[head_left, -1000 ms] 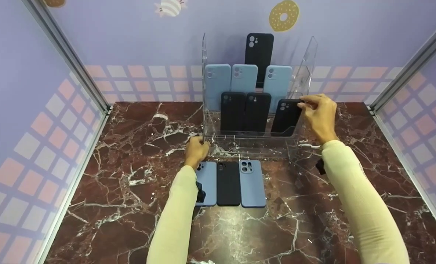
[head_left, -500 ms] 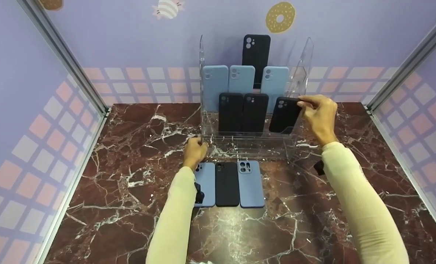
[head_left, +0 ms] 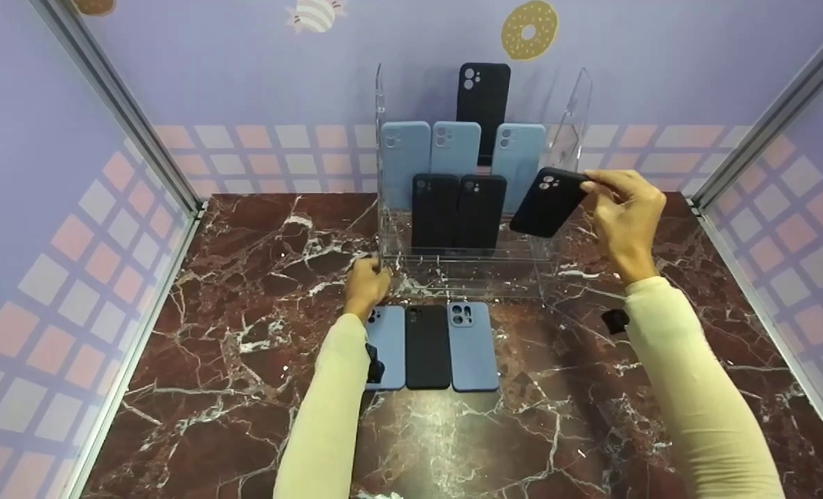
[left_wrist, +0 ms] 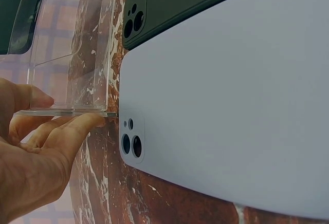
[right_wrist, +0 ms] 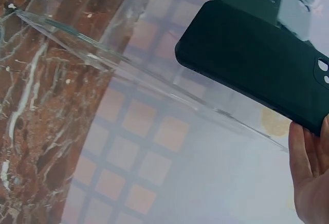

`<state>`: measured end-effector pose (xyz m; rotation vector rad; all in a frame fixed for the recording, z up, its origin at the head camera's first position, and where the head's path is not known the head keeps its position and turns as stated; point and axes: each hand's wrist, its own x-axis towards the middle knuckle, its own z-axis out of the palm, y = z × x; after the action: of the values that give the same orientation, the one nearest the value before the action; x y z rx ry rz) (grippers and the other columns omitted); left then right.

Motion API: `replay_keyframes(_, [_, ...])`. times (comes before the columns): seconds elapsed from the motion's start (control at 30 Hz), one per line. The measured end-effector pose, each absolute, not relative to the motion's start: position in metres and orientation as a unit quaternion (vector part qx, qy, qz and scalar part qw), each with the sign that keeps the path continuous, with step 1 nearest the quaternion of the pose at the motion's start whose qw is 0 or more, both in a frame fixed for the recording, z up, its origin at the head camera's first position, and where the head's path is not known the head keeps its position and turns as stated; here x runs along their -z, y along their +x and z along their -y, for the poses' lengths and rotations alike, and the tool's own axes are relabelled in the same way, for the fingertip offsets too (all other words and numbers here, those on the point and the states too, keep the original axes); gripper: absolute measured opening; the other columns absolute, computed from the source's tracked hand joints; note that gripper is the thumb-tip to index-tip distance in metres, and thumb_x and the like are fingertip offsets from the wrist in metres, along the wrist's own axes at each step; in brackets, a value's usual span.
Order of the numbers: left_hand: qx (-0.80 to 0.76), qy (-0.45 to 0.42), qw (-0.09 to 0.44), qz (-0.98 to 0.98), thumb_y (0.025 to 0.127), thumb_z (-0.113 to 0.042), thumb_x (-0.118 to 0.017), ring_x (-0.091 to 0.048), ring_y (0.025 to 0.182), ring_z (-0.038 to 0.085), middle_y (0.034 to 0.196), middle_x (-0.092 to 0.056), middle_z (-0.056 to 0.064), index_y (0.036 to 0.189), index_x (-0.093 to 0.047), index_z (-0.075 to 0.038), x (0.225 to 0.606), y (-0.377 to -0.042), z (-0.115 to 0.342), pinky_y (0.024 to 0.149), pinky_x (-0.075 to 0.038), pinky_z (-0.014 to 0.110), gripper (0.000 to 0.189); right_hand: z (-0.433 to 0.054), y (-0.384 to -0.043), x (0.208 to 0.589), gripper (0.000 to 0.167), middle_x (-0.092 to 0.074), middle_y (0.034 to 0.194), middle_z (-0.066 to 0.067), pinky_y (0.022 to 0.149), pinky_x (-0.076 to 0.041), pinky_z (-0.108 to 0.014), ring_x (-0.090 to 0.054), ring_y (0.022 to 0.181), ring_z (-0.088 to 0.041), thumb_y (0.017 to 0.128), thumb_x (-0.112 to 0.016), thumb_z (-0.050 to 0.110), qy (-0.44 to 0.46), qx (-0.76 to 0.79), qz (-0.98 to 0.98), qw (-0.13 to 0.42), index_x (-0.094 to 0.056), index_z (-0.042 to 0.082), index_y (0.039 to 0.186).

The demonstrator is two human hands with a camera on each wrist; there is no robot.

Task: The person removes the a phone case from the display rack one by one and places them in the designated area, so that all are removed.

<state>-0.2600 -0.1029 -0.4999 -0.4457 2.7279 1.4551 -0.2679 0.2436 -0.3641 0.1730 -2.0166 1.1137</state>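
In the head view my right hand [head_left: 627,215] pinches a black phone case [head_left: 549,202] by its upper right corner. The case is tilted, in front of the right end of a clear acrylic display rack [head_left: 474,270]. My left hand [left_wrist: 49,147] pinches the rack's side panel between thumb and fingers, at its lower left front. Two black cases [head_left: 458,211] stand in the rack's lower tier. Behind them are three light blue cases [head_left: 406,163], and one black case [head_left: 484,104] stands highest at the back.
On the marble-patterned table, in front of the rack, lie a blue case [head_left: 392,353], a black case [head_left: 428,350] and a blue case with a large camera cutout [head_left: 474,350]. Patterned walls [head_left: 266,90] enclose the back and both sides.
My right hand has lifted the black case out of the rack's lower tier and moved it slightly up and right, tilting it more. My left hand stays on the rack's side.
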Motion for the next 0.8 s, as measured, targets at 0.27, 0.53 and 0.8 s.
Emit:
replay_keyframes(0.27, [-0.462, -0.137, 0.006, -0.876, 0.095, -0.014, -0.057, -0.058, 0.091, 0.029, 0.094, -0.069, 0.010, 0.089, -0.069, -0.003, 0.500, -0.260, 0.103, 0.089, -0.044, 0.046, 0.018, -0.242, -0.253, 0.354, 0.009, -0.073, 0.087, -0.017, 0.069, -0.048, -0.015, -0.060, 0.074, 0.001, 0.084, -0.079, -0.003, 0.085, -0.444, 0.795, 0.404, -0.079, -0.001, 0.093])
replay_keyframes(0.53, [-0.465, -0.138, 0.003, -0.874, 0.094, -0.014, -0.058, -0.058, 0.088, 0.028, 0.088, -0.068, 0.008, 0.082, -0.066, -0.006, 0.501, -0.260, 0.104, 0.087, -0.044, 0.045, 0.016, -0.249, -0.244, 0.367, 0.012, -0.074, 0.090, -0.018, 0.070, -0.047, -0.013, -0.058, 0.072, 0.003, 0.083, -0.079, -0.004, 0.080, -0.422, 0.836, 0.341, -0.078, -0.001, 0.094])
replay_keyframes(0.8, [-0.481, -0.137, 0.007, -0.866, 0.095, -0.013, -0.058, -0.052, 0.072, 0.022, 0.073, -0.058, 0.001, 0.067, -0.053, -0.015, 0.501, -0.260, 0.104, 0.073, -0.040, 0.038, 0.028, -0.259, -0.239, 0.388, 0.013, -0.074, 0.091, -0.020, 0.060, -0.044, -0.012, -0.058, 0.064, -0.001, 0.082, -0.080, -0.003, 0.076, -0.406, 0.868, 0.276, -0.078, -0.002, 0.095])
